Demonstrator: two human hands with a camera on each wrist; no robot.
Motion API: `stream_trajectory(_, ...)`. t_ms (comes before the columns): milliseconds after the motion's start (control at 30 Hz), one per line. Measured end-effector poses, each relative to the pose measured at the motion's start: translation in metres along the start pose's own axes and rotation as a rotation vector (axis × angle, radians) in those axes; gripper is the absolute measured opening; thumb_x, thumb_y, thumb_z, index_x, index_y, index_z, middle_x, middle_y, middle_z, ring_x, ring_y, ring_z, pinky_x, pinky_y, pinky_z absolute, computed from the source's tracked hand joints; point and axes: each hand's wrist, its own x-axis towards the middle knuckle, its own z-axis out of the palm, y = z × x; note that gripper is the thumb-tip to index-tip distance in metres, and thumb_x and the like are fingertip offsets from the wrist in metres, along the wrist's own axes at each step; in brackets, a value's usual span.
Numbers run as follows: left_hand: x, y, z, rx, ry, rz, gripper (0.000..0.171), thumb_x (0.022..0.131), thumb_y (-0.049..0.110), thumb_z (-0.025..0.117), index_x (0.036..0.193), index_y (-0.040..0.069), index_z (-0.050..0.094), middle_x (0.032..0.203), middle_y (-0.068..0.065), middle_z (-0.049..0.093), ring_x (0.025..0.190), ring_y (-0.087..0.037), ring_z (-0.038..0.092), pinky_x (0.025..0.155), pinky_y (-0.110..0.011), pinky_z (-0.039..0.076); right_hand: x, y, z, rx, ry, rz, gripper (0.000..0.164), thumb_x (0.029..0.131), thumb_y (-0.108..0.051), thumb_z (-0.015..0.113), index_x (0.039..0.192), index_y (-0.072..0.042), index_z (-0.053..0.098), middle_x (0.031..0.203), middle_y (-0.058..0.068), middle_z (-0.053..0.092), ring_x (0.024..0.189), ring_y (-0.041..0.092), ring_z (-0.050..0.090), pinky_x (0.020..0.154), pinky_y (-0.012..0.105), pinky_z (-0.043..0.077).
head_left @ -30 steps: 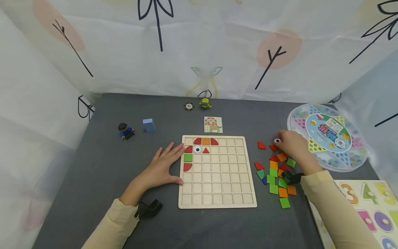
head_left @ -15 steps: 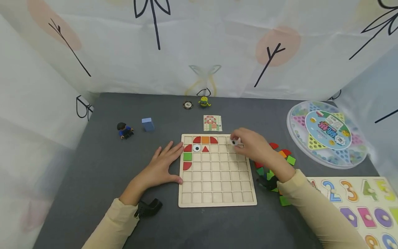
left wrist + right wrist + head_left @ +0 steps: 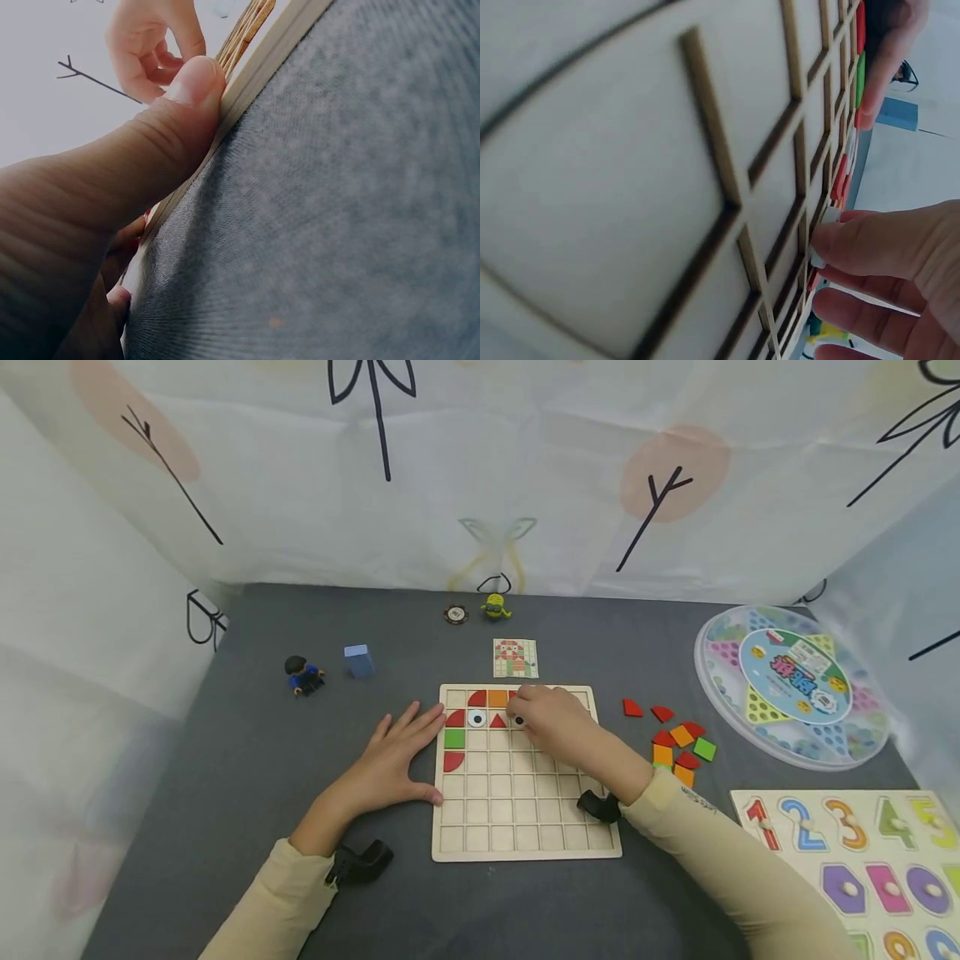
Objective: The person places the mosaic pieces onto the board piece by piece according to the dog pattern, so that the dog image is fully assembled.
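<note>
A wooden grid board (image 3: 537,814) lies on the dark table. Red, orange and green tiles and a white eye tile (image 3: 476,718) occupy its upper left cells. At the board's left edge rests my left hand (image 3: 390,764), fingers spread; in the left wrist view its thumb (image 3: 196,84) touches the side of the board. My right hand (image 3: 558,727) pinches another white eye tile (image 3: 518,721) over the second row, just right of the red triangle tile (image 3: 497,721). The right wrist view shows that tile partly hidden by the thumb (image 3: 870,241), low against the grid.
Loose coloured tiles (image 3: 682,735) lie right of the board, some hidden by the right arm. A pattern card (image 3: 515,658) sits behind the board. Around are a round game box (image 3: 795,685), a number puzzle (image 3: 806,877), a blue block (image 3: 359,662) and small figures (image 3: 303,676).
My right hand has carried the eye tile from the loose pile leftward to the board's second row. The left hand has stayed at the board's left edge.
</note>
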Motion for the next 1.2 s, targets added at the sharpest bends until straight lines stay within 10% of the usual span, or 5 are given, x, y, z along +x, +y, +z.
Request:
stream_trajectory(800, 0.000, -0.002, 0.003, 0.000, 0.007, 0.002, 0.108, 0.054, 0.062, 0.067, 0.140, 0.018, 0.019, 0.145, 0.005, 0.012, 0.133, -0.024, 0.002, 0.100, -0.054, -0.001, -0.003, 0.004, 0.002, 0.055, 0.017, 0.038, 0.023, 0.073, -0.007, 0.066, 0.094, -0.018, 0.067, 0.087, -0.004, 0.059, 0.075, 0.012, 0.056, 0.066, 0.029, 0.045)
stream_trajectory(1200, 0.001, -0.003, 0.006, 0.000, 0.013, 0.000, 0.109, 0.052, 0.065, 0.066, 0.140, 0.020, 0.018, 0.145, 0.006, 0.013, 0.133, -0.024, 0.001, 0.099, -0.054, -0.001, -0.076, 0.081, -0.027, 0.099, 0.086, 0.289, 0.028, 0.076, -0.013, 0.066, 0.104, -0.010, 0.062, 0.096, 0.005, 0.058, 0.073, 0.018, 0.057, 0.056, 0.032, 0.045)
